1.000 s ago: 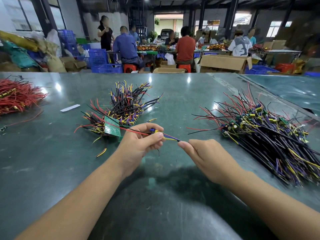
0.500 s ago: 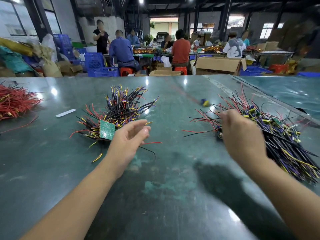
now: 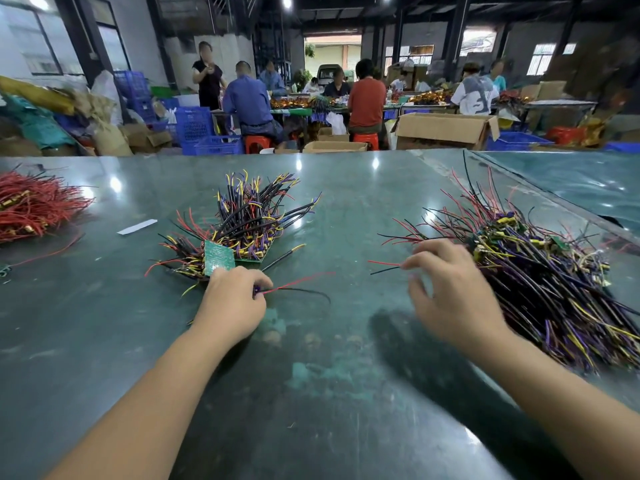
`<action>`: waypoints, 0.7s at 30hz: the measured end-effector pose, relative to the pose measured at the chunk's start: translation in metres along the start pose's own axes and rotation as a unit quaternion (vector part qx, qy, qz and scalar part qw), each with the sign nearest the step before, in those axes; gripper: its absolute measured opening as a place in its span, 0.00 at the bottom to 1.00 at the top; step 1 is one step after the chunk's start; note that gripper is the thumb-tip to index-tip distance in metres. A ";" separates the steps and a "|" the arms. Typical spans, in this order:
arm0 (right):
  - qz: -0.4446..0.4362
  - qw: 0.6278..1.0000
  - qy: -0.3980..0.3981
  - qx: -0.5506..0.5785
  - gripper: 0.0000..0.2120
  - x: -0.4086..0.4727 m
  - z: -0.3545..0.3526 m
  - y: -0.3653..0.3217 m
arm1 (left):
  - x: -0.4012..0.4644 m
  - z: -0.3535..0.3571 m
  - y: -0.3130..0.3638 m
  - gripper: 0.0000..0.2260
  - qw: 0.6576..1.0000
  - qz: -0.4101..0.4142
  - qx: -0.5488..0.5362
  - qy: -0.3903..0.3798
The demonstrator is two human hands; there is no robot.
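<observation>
Head: paper strip (image 3: 137, 226) btw red wires (image 3: 31, 209) & board pile (image 3: 242, 223)

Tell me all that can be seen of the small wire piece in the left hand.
The wire piece is a thin red lead and a thin black lead, seemingly plastic-coated, coming from a purple bit pinched by the fingers of the left hand. The red lead runs rightward; the black one bows. Both lie low over the green table; the rest is hidden.

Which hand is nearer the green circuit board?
Left. The left hand, pinching wires, is beside the green circuit board; the right hand is far right, at the wire pile.
</observation>
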State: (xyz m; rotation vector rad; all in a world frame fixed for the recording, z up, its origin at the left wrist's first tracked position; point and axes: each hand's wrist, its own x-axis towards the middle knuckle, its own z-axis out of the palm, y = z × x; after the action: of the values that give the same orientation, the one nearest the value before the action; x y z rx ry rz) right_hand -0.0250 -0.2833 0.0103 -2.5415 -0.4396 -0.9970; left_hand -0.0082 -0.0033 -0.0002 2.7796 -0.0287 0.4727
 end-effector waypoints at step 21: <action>0.180 0.826 -0.137 0.516 0.09 -0.007 0.012 -0.042 | -0.032 0.007 0.059 0.17 0.886 0.248 -0.391 0.018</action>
State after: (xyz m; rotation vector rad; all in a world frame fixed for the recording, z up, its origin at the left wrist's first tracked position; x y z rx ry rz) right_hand -0.0403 -0.2420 0.0069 -1.6423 -0.3945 -0.1229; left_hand -0.0405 -0.0627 0.0008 1.9367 -0.7612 0.4870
